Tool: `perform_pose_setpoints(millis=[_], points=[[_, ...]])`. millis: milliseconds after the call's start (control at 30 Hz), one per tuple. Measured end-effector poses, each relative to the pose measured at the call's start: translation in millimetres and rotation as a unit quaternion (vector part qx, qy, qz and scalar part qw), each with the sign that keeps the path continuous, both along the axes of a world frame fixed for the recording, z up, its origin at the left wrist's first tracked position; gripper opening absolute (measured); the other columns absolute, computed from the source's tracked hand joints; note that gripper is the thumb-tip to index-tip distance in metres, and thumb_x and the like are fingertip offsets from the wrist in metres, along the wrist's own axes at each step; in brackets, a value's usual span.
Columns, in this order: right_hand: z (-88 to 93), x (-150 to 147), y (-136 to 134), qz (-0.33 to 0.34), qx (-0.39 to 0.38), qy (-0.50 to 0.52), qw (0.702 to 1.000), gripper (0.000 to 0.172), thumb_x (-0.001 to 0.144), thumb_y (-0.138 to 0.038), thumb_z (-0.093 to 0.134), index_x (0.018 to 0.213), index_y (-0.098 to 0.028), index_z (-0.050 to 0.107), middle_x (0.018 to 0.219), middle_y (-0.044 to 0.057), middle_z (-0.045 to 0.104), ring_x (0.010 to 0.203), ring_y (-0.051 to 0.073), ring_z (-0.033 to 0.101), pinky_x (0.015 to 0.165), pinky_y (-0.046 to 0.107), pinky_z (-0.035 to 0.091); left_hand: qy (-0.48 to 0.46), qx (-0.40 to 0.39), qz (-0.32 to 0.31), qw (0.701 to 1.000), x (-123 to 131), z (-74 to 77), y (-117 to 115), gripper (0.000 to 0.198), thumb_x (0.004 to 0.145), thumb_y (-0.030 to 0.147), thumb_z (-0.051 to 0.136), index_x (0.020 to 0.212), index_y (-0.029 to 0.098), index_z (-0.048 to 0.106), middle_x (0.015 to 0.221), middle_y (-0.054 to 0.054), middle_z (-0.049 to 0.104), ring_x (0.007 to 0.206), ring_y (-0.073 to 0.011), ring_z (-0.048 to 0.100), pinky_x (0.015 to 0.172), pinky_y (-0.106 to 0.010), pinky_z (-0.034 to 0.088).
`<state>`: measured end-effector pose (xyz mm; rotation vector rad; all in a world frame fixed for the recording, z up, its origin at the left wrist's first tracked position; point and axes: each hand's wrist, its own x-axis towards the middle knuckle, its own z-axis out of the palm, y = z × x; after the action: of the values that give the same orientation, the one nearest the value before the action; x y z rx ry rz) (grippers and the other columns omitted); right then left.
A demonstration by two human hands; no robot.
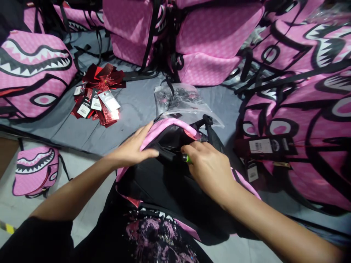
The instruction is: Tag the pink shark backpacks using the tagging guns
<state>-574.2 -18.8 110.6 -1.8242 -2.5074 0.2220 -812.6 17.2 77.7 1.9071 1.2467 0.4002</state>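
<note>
A pink and black backpack point(175, 186) lies in front of me with its mouth unzipped and its black lining showing. My left hand point(137, 146) grips the pink edge at the top left of the opening, fingers outside and thumb over the inner side. In my right hand point(210, 164), at the right of the opening, is a small tool with a green and black handle point(187, 158). A thin dark line runs left from it toward the lining; the tool's exact kind is hidden by my fingers. Just beyond the backpack is a clear plastic bag point(186, 100).
Red hang tags point(105, 78) with white labels are heaped on the grey table point(137, 102). Pink shark-face backpacks crowd around: one at left point(35, 73), several at the back point(216, 36) and a pile at right point(315, 146). A small pink bag point(37, 170) is low at left.
</note>
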Motion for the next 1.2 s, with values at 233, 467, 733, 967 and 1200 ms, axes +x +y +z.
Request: perform_pose_setpoints(millis=[233, 467, 733, 967, 1200], points=[[-6.5, -18, 5, 0.040, -0.064, 0.081, 0.994, 0.032, 0.080, -0.004, 0.050, 0.097, -0.022, 0.068, 0.090, 0.001, 0.074, 0.080, 0.016, 0.066, 0.067, 0.023, 0.042, -0.046, -0.041, 0.085, 0.994, -3, -13.1, -30, 0.067, 0.086, 0.043, 0.062, 0.147, 0.024, 0.041, 0.148, -0.007, 0.051, 0.137, -0.0255, 0.048, 0.115, -0.043, 0.038], [12.0, -33, 11, 0.082, -0.115, -0.111, 0.984, 0.032, 0.081, 0.000, 0.047, 0.095, -0.019, 0.069, 0.095, 0.007, 0.071, 0.084, 0.018, 0.065, 0.060, 0.025, 0.035, -0.033, -0.056, 0.076, 0.995, -5, -12.0, -27, 0.070, 0.085, 0.040, 0.063, 0.148, 0.022, 0.039, 0.151, -0.008, 0.048, 0.139, -0.0270, 0.046, 0.116, -0.044, 0.038], [4.8, -47, 28, 0.095, -0.106, 0.010, 0.990, 0.037, 0.082, -0.001, 0.049, 0.107, -0.018, 0.069, 0.096, 0.006, 0.074, 0.086, 0.018, 0.069, 0.067, 0.024, 0.041, -0.071, -0.003, 0.072, 0.995, -5, -20.5, -32, 0.071, 0.083, 0.033, 0.068, 0.148, 0.028, 0.040, 0.147, -0.006, 0.053, 0.136, -0.0240, 0.050, 0.114, -0.042, 0.041], [17.4, -32, 20, 0.185, -0.069, -0.164, 0.967, 0.032, 0.079, 0.004, 0.050, 0.098, -0.012, 0.071, 0.090, 0.015, 0.073, 0.079, 0.025, 0.073, 0.061, 0.028, 0.046, -0.040, 0.028, 0.077, 0.996, -5, -21.1, -33, 0.065, 0.085, 0.034, 0.065, 0.146, 0.027, 0.044, 0.134, -0.007, 0.063, 0.126, -0.0266, 0.058, 0.104, -0.043, 0.049], [8.8, 45, -29, -0.033, -0.084, -0.221, 0.971, 0.040, 0.083, 0.006, 0.041, 0.103, -0.014, 0.070, 0.092, 0.014, 0.074, 0.081, 0.027, 0.074, 0.063, 0.031, 0.051, -0.059, -0.004, 0.087, 0.994, -1, -26.9, -29, 0.073, 0.078, 0.040, 0.072, 0.145, 0.027, 0.045, 0.134, -0.007, 0.063, 0.121, -0.0292, 0.061, 0.104, -0.045, 0.048]])
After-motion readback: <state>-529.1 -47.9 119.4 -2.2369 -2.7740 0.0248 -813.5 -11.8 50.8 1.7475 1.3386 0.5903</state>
